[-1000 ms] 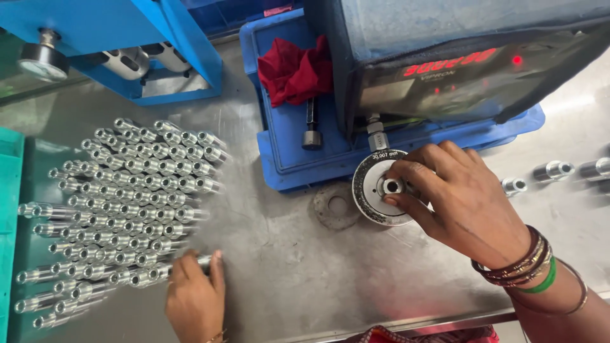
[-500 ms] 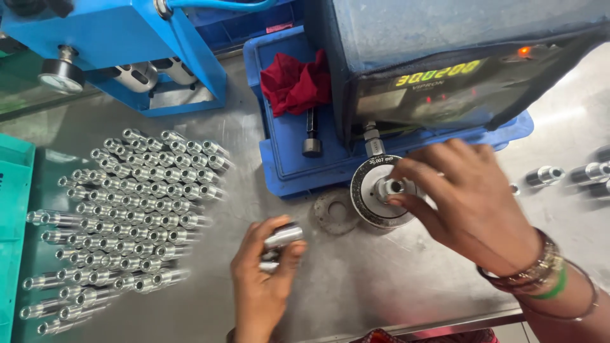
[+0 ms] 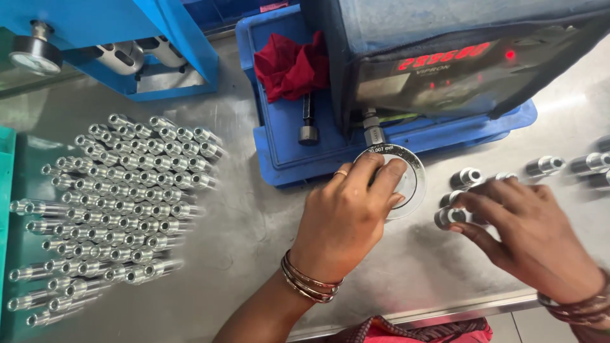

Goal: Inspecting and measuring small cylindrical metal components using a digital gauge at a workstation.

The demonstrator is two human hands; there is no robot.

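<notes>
The left hand [image 3: 346,219] lies over the flat, round, silver metal gauge ring [image 3: 406,178] on the steel table [image 3: 254,222], its fingers curled down onto the ring's near-left rim; what, if anything, is pinched beneath the fingertips is hidden, so I cannot tell whether it grips a part. To the right of the ring, the right hand [image 3: 527,235] closes its fingers around a short, silver, cylindrical metal fitting [image 3: 448,216], holding it on its side just above the table. Just beyond that hand, further right of the ring, more loose silver fittings [image 3: 546,166] lie scattered. Directly behind the ring stands a dark measuring instrument with a red digital display [image 3: 445,70], its probe reaching down to the ring's far edge. It sits on a blue plastic tray [image 3: 279,146], which also carries a crumpled red cloth [image 3: 289,63] and a dark pin. Well to the left of the ring, a large batch of silver fittings laid in rows [image 3: 121,197] covers the table.
</notes>
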